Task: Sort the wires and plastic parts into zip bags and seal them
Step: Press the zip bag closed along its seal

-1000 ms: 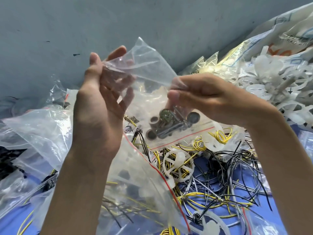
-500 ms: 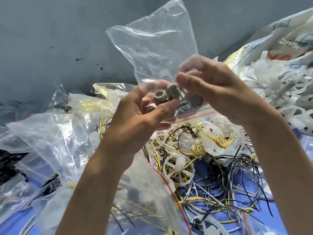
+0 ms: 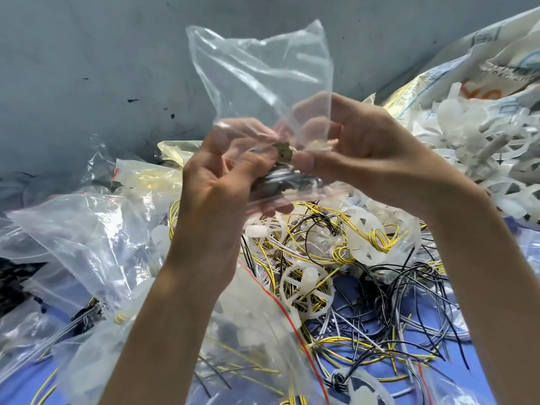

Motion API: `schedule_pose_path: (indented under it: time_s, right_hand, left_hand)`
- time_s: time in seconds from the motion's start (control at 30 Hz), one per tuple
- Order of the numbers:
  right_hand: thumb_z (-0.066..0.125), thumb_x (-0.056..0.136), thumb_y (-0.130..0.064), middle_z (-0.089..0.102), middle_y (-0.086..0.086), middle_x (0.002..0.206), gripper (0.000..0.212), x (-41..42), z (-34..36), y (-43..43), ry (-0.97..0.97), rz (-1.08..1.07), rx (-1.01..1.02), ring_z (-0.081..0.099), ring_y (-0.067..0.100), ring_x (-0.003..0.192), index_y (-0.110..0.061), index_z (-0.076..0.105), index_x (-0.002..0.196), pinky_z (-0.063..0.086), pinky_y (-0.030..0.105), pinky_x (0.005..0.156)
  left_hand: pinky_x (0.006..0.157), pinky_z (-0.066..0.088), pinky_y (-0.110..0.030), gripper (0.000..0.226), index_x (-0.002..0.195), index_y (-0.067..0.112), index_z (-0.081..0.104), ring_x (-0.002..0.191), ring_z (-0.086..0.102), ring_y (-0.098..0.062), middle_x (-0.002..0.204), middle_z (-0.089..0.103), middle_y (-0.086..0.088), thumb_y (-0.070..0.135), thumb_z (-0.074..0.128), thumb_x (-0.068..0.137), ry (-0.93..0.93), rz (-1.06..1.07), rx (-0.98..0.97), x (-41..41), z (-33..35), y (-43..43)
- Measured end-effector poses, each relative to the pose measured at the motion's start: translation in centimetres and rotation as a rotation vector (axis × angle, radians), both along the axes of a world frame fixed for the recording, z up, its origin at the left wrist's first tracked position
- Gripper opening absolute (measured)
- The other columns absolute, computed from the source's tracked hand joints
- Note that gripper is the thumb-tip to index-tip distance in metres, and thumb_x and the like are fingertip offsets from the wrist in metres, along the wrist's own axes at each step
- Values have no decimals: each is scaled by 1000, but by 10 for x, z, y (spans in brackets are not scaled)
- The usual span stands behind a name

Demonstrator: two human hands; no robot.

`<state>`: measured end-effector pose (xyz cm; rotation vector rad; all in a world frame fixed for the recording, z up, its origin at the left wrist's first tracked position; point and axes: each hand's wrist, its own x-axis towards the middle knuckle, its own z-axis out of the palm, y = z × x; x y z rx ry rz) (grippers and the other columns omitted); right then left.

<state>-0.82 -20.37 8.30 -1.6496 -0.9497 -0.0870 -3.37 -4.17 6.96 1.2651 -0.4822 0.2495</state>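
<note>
Held bag: a small clear zip bag (image 3: 263, 83) is up in the middle of the view, between both hands. Its closed end stands upward and crumpled, and its red-lined mouth hangs at the bottom, just under the hands.
Contents: small metal parts (image 3: 283, 153), dark and brass-coloured, are bunched inside the bag between the two thumbs. What kind they are cannot be told.
Left hand (image 3: 216, 194): the grip is clenched on the lower left of the zip bag, thumb on the near side and fingers curled behind the film.
Right hand (image 3: 365, 153): the grip pinches the bag from the right. The thumb tip presses the metal parts through the film, and the curled fingers show through the plastic.
Wires (image 3: 365, 287): a loose tangle of yellow, black and grey strands lies on the worktop, below the hands and to their right.
Plastic wheels (image 3: 304, 290): white spoked pieces lie among the wires.
Large bag (image 3: 248, 331): near centre, partly under the left forearm, with a red strip running along it. Wires and white pieces show inside.
Clear bags (image 3: 87, 235): crumpled in a heap on the left.
Sack (image 3: 496, 68): far right, printed, with a heap of white plastic parts (image 3: 482, 147) against it.
Worktop (image 3: 14, 384): blue-covered.
Wall (image 3: 87, 68): grey-blue, on the far side.
</note>
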Motion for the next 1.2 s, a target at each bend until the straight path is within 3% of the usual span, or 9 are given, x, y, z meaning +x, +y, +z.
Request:
schedule_pose_path:
  time_s: [0.13, 0.23, 0.47, 0.6, 0.77, 0.9, 1.0, 1.1, 1.2]
  right_hand:
    - [77, 70, -19, 55, 15, 120, 69, 0, -1, -6, -16, 23, -86, 66, 26, 100, -22, 42, 129, 57, 43, 80]
    - [80, 65, -25, 49, 4, 116, 75, 0, -3, 0, -77, -35, -141, 67, 23, 90, -39, 40, 128, 59, 44, 71]
    - [81, 68, -26, 48, -7, 100, 76, 3, -2, 1, -262, -244, -54, 56, 9, 74, -44, 39, 128, 53, 49, 66]
    - [76, 74, -25, 44, 1, 110, 63, 2, -1, 1, -438, -293, -121, 50, 11, 85, -36, 45, 128, 54, 44, 73]
    - [73, 79, -17, 41, 8, 119, 48, 2, -2, 0, -552, -278, -208, 53, 14, 89, -26, 53, 122, 48, 17, 77]
    - [70, 79, -27, 53, 7, 104, 26, 2, -1, 1, -492, -270, -243, 56, 15, 92, -25, 62, 104, 50, 27, 74]
    - [67, 79, -31, 56, -7, 90, 17, 4, -1, 2, -427, -308, -225, 57, 6, 80, -25, 64, 94, 48, 27, 67]
    - [67, 81, -30, 60, 1, 86, 17, 7, -2, 2, -442, -336, -201, 59, 13, 76, -18, 65, 93, 49, 32, 62]
    - [67, 83, -32, 57, -8, 79, 11, 8, -4, 2, -418, -390, -143, 56, 2, 71, -22, 62, 82, 45, 20, 58]
  left_hand:
    - [38, 41, -12, 24, 69, 19, 58, 42, 56, -7, 60, 64, 3, 0, 52, 84, 168, 5, -107, 2, 4, 4]
    - [31, 33, -6, 16, 69, 15, 54, 35, 49, -4, 63, 61, -2, 3, 53, 78, 344, -85, -228, 4, 9, 8]
    - [32, 38, -9, 15, 74, 4, 66, 35, 51, -9, 62, 62, -9, 13, 56, 66, 425, -180, -202, 6, 5, 7]
    - [42, 47, -14, 19, 77, 8, 70, 48, 64, -14, 67, 69, -7, 20, 58, 69, 397, -120, -113, 11, -2, 7]
    - [58, 54, -22, 18, 75, 12, 73, 65, 68, -13, 82, 72, -6, 21, 58, 76, 389, -105, -101, 13, -5, 9]
    - [56, 55, -21, 21, 65, 10, 74, 58, 67, -10, 73, 72, -4, 17, 55, 69, 369, -135, -83, 11, -3, 6]
    - [60, 55, -22, 27, 83, 3, 69, 67, 68, -13, 80, 72, -8, 5, 41, 86, 311, -166, -80, 10, -4, 3]
    - [62, 55, -23, 31, 77, 8, 69, 72, 67, -13, 82, 72, -6, 5, 40, 88, 239, -151, -80, 8, -5, 0]
    - [65, 57, -28, 24, 75, 13, 68, 76, 68, -16, 83, 72, -3, 14, 47, 86, 209, -164, -142, 7, -3, 2]
